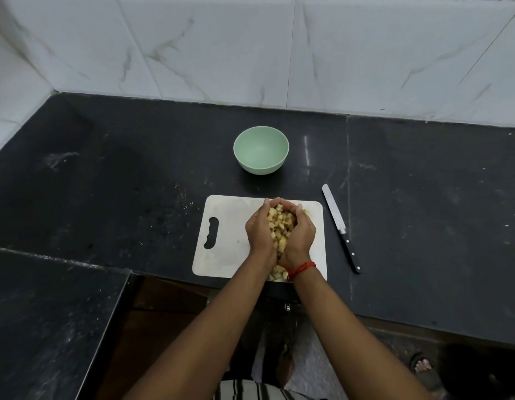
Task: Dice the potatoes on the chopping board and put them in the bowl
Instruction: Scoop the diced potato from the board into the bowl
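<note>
The diced potatoes (pixel 281 226) are cupped between the left hand (pixel 260 229) and the right hand (pixel 301 235), fingers curled round the heap above the chopping board (pixel 227 226). The bowl (pixel 261 166) is set straight beyond the fingertips, equally near both hands; loose dice (pixel 278 274) are left by the wrists.

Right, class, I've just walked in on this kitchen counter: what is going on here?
A person cups a heap of diced potato between the left hand and right hand over the white chopping board. A few pieces lie on the board's near edge. The green bowl beyond the board is empty. The knife lies on the black counter, right of the board.
</note>
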### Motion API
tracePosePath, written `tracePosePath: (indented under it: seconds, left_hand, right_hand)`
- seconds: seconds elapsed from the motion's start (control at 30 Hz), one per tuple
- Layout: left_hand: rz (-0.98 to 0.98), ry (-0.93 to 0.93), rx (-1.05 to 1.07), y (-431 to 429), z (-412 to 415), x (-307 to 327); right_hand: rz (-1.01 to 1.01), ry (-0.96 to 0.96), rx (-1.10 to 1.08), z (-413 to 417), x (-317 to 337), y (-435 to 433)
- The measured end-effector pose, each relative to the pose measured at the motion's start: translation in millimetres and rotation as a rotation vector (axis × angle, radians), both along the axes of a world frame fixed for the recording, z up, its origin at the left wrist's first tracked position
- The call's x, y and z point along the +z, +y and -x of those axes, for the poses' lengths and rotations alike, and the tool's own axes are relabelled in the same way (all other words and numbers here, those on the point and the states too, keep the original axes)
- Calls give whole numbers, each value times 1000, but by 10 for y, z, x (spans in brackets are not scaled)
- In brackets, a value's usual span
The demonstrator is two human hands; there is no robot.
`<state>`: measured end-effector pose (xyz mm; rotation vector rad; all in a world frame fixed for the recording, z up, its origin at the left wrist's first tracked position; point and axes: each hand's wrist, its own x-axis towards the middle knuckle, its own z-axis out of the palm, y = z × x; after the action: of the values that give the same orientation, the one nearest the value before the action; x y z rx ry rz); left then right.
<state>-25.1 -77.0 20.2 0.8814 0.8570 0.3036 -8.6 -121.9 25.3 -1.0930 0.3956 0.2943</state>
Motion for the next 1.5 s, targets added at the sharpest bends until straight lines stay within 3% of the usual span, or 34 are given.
tracePosePath:
  seconds: [0.6, 0.93, 1.23, 1.5]
  left_hand:
    - [-45, -80, 20, 45, -239, 408]
    - [-53, -68, 71, 675, -1160, 602]
    - [-71, -12, 55, 1075, -1727, 511]
    - [-549, 154, 9, 1238, -1903, 348]
  right_hand:
    - [42, -26, -27, -253, 327, 136]
    - [17, -33, -40, -1153, 556, 789]
    - [8, 26, -17, -1788, 308, 1198]
    - [188, -117, 75, -2011, 223, 1321]
